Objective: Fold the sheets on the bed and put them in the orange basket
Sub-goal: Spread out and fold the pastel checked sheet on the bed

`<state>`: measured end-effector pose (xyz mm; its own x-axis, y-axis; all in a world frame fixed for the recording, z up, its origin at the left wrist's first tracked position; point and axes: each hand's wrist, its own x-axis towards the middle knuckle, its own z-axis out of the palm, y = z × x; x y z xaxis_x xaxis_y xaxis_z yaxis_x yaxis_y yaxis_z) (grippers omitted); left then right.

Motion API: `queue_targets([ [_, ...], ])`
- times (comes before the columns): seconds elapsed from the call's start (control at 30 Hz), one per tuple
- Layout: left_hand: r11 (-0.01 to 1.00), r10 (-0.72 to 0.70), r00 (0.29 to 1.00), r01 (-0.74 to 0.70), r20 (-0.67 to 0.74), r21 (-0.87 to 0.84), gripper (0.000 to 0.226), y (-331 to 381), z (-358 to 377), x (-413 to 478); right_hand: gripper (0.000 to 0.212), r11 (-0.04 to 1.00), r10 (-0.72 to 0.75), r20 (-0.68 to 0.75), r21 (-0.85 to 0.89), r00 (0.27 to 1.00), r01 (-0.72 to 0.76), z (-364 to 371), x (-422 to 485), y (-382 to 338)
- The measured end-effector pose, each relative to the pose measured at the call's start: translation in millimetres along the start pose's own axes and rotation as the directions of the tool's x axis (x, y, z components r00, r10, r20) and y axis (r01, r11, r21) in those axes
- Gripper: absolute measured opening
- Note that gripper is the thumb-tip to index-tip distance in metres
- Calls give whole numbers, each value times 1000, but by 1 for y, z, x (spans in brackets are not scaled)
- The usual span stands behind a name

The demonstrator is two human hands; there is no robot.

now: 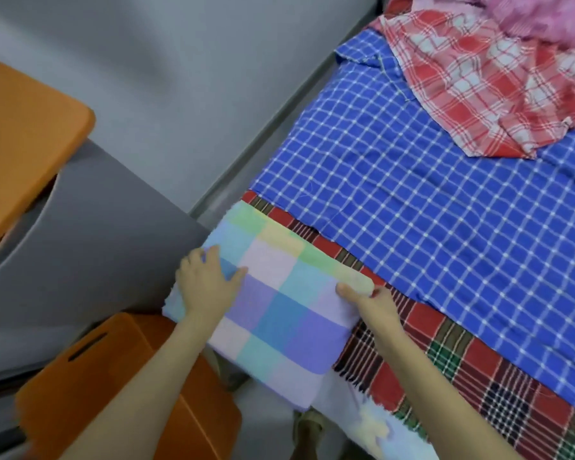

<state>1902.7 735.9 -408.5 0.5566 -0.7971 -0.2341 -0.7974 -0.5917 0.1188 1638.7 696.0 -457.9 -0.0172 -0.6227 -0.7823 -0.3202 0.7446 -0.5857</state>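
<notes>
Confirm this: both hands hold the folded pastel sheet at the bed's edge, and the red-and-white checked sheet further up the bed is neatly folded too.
One thing is wrong. The head view shows the red-and-white checked sheet lying crumpled, not neatly folded. The rest stands: the left hand and the right hand hold the folded pastel sheet.

Pastel checked sheet (pixel 273 300): folded to a thick rectangle, lying askew at the near corner of the bed (pixel 263 141), one end overhanging the edge. Orange basket (pixel 120 393): on the floor just below that end (handle slot visible in its wall). Blue checked sheet (pixel 429 210): spread flat, unfolded. Red-and-green tartan sheet (pixel 445 353): flat beneath both, fringed edge exposed. Red-and-white plaid sheet (pixel 478 88): crumpled on the blue one, far end.
</notes>
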Motion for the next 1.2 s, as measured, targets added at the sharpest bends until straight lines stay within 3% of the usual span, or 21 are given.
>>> queue_targets([
  [0.03,998,65,997,-66,-32,-15,55,7,5,-6,114,998,33,18,46,999,-34,-1,4,-8],
  [0.1,985,125,992,-128,-27,-117,42,24,10,-19,99,991,62,58,114,996,-69,1,5,-23],
  [0.17,952,72,995,-49,63,-301,41,47,4,-30,68,992,37,29,117,999,-40,6,-8,-37],
  [0.23,922,-8,974,95,226,-376,60,69,-6,-27,53,992,-76,-41,98,996,80,14,-32,-45],
  [0.3,934,-30,923,163,383,-319,80,85,-22,-20,48,962,-273,-93,-10,958,273,26,-65,-48],
  [0.4,970,-39,817,169,576,-174,94,96,-42,-10,49,856,-489,6,-186,872,482,44,-109,-47],
  [0.47,984,-57,756,154,653,-93,82,96,-49,-7,56,796,-539,126,-245,833,553,52,-127,-53],
  [0.53,988,-79,755,148,651,-52,54,91,-52,1,60,730,-561,287,-270,776,628,51,-129,-59],
  [0.57,985,-97,765,163,637,-46,40,87,-54,5,57,743,-539,363,-219,760,632,47,-126,-66],
  [0.63,967,-127,781,234,612,-99,25,76,-59,11,39,884,-421,437,4,795,467,39,-107,-78],
  [0.67,950,-135,787,276,603,-148,23,70,-62,11,27,926,-361,401,50,842,374,36,-92,-82],
  [0.7,931,-144,794,311,590,-191,24,61,-66,10,21,937,-321,329,-27,888,348,37,-72,-82],
  [0.73,914,-154,803,337,575,-226,26,53,-72,7,21,884,-336,260,-244,905,399,41,-50,-77],
  [0.77,898,-170,808,362,563,-248,31,43,-77,2,25,761,-381,254,-460,889,458,47,-34,-71],
  [0.83,875,-201,820,396,536,-277,45,22,-91,-7,39,440,-461,379,-688,802,578,72,-16,-51],
  [0.9,849,-225,834,422,504,-319,53,3,-106,-14,47,154,-515,505,-740,692,654,100,-12,-30],
  [1.03,808,-241,834,456,496,-374,44,-26,-122,-21,32,-166,-485,601,-777,635,608,134,-18,-7],
  [1.1,813,-240,850,440,469,-381,41,-32,-125,-20,29,-181,-496,598,-780,629,599,137,-13,-10],
  [1.13,814,-239,856,434,459,-387,42,-33,-124,-19,26,-109,-521,554,-797,649,594,135,-6,-15],
  [1.2,816,-232,862,425,451,-393,40,-30,-122,-16,11,150,-566,409,-803,716,577,122,9,-33],
])
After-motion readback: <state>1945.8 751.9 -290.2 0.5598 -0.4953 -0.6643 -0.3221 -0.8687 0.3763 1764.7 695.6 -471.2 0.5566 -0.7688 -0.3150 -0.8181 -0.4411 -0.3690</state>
